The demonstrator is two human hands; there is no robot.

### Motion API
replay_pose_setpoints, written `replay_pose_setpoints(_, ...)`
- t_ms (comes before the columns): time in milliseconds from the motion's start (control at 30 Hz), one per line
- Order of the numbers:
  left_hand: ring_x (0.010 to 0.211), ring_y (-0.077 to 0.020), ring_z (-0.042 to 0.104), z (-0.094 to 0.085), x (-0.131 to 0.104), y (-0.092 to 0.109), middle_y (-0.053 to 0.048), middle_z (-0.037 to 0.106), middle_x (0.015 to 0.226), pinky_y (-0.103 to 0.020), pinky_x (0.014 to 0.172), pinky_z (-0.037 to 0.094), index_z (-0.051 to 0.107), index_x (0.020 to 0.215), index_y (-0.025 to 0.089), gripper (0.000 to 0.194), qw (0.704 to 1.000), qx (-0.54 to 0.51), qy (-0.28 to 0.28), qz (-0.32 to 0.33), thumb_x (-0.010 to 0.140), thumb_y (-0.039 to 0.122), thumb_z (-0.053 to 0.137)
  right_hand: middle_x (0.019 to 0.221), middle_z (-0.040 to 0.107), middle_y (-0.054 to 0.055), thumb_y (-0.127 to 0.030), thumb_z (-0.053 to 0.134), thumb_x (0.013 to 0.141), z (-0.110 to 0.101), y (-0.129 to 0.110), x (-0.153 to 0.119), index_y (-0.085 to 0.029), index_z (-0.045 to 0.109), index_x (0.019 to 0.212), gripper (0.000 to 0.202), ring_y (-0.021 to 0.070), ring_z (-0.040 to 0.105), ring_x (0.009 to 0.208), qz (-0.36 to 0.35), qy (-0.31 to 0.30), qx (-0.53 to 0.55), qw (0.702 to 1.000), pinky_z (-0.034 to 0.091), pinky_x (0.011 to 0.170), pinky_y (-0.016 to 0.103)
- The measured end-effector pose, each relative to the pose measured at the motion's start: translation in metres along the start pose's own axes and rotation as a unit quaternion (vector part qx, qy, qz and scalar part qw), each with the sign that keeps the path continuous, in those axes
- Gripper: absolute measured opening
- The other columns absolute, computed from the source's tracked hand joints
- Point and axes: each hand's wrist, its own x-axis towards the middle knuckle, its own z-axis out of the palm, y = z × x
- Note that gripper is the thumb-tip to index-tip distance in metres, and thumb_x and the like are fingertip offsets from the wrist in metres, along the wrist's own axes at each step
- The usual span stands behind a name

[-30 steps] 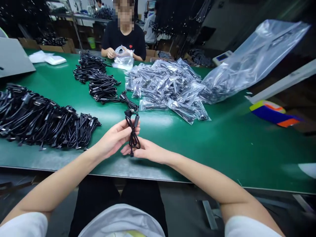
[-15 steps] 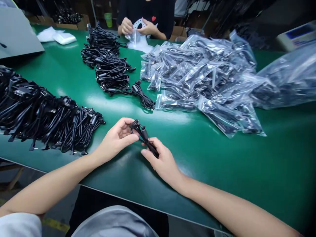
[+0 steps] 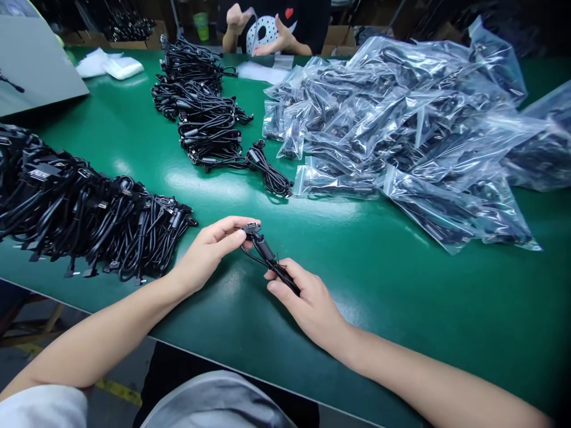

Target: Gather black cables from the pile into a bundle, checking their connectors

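A black cable bundle [image 3: 266,252] is held between my two hands above the green table [image 3: 401,303]. My left hand [image 3: 212,246] pinches a flat connector at the bundle's upper end, its metal port facing up. My right hand [image 3: 307,300] is closed round the lower, coiled part. To the left lies a long row of black cable bundles [image 3: 89,208]. Beyond my hands a second pile of bundles [image 3: 207,119] runs away from me, with one bundle [image 3: 270,172] at its near right end.
Clear plastic bags with cables [image 3: 401,119] are heaped at the back right. A white box [image 3: 35,65] stands at the far left, near white bags [image 3: 122,66]. Across the table, a person's hands [image 3: 276,38] are raised above a clear bag sheet [image 3: 263,72].
My left hand has moved from the bundle's loops to pinch the connector, which now faces up. The view has shifted slightly. The other person's hands have moved apart.
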Motion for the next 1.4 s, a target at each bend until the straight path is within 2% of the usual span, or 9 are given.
replay_pose_setpoints(167,0.091,-0.0152,0.061,0.004,-0.001,0.000,-0.004,0.066,0.108,-0.029,0.088,0.048,0.068,0.116,0.023,0.027,1.000,0.011,-0.004,0.010,0.093,0.035,0.062,0.083,0.068,0.000,-0.042,0.053,0.095,0.000,0.000,0.001,-0.021,0.060,0.092,0.023,0.0164,0.061,0.072,0.001,0.010,-0.002,1.000,0.043,0.066,0.027)
replay_pose_setpoints(267,0.097,-0.0162,0.059,0.007,-0.004,0.001,-0.004,0.061,0.113,-0.030,0.090,0.047,0.061,0.117,0.023,0.031,0.992,0.081,0.065,0.071,0.088,0.033,0.068,0.084,0.067,0.001,-0.043,0.055,0.096,0.001,0.001,0.001,-0.021,0.060,0.103,0.024,0.0173,0.061,0.073,0.000,0.044,-0.011,0.999,0.046,0.067,0.028)
replay_pose_setpoints(367,0.085,-0.0146,0.056,0.009,-0.006,0.003,-0.001,0.059,0.094,-0.028,0.082,0.044,0.061,0.093,0.021,0.023,0.968,0.189,0.093,0.139,0.081,0.032,0.076,0.094,0.067,0.004,-0.039,0.050,0.099,0.004,0.003,0.000,-0.020,0.055,0.118,0.027,0.0197,0.064,0.083,-0.042,0.073,-0.045,0.995,0.050,0.074,0.031)
replay_pose_setpoints(467,0.072,-0.0141,0.051,0.012,-0.007,0.003,0.001,0.059,0.079,-0.028,0.072,0.040,0.059,0.077,0.020,0.026,0.964,0.241,0.058,0.091,0.077,0.037,0.078,0.106,0.066,0.008,-0.030,0.048,0.101,0.009,0.007,-0.003,-0.020,0.050,0.127,0.028,0.0225,0.065,0.093,-0.113,0.074,-0.110,0.985,0.053,0.081,0.035)
replay_pose_setpoints(667,0.069,-0.0122,0.054,0.017,-0.004,-0.004,0.001,0.062,0.078,-0.026,0.071,0.043,0.063,0.082,0.017,0.025,0.998,0.036,0.047,-0.025,0.073,0.033,0.079,0.101,0.065,0.008,-0.021,0.051,0.099,0.012,0.011,-0.002,-0.022,0.047,0.127,0.029,0.0235,0.067,0.085,-0.155,0.071,-0.175,0.970,0.056,0.073,0.036)
replay_pose_setpoints(800,0.068,-0.0104,0.058,0.018,-0.004,-0.009,0.002,0.066,0.077,-0.025,0.072,0.046,0.060,0.086,0.017,0.033,0.995,-0.073,0.058,-0.030,0.066,0.023,0.085,0.101,0.066,0.008,-0.019,0.051,0.098,0.012,0.011,-0.002,-0.021,0.045,0.128,0.030,0.0232,0.067,0.086,-0.170,0.076,-0.173,0.967,0.056,0.073,0.035)
replay_pose_setpoints(1033,0.079,-0.0123,0.063,0.017,-0.005,-0.010,0.000,0.071,0.084,-0.026,0.082,0.048,0.063,0.085,0.016,0.029,0.994,-0.085,0.056,-0.031,0.068,0.023,0.086,0.112,0.068,0.010,-0.019,0.053,0.097,0.010,0.011,0.000,-0.021,0.046,0.127,0.031,0.0258,0.069,0.101,-0.147,0.076,-0.144,0.976,0.057,0.082,0.038)
replay_pose_setpoints(1200,0.072,-0.0071,0.059,0.020,-0.006,-0.008,0.003,0.065,0.083,-0.022,0.077,0.047,0.066,0.087,0.017,0.027,0.988,-0.133,0.059,-0.055,0.071,0.025,0.086,0.113,0.068,0.010,-0.020,0.055,0.096,0.010,0.011,0.000,-0.022,0.046,0.127,0.031,0.0257,0.068,0.103,-0.128,0.074,-0.137,0.979,0.057,0.085,0.039)
replay_pose_setpoints(1400,0.073,-0.0083,0.061,0.019,-0.003,-0.006,0.003,0.067,0.080,-0.022,0.076,0.049,0.060,0.088,0.016,0.033,0.990,-0.120,0.070,-0.035,0.070,0.025,0.086,0.115,0.067,0.010,-0.020,0.055,0.096,0.011,0.013,-0.001,-0.023,0.046,0.127,0.033,0.0255,0.067,0.105,-0.146,0.076,-0.135,0.977,0.056,0.086,0.039)
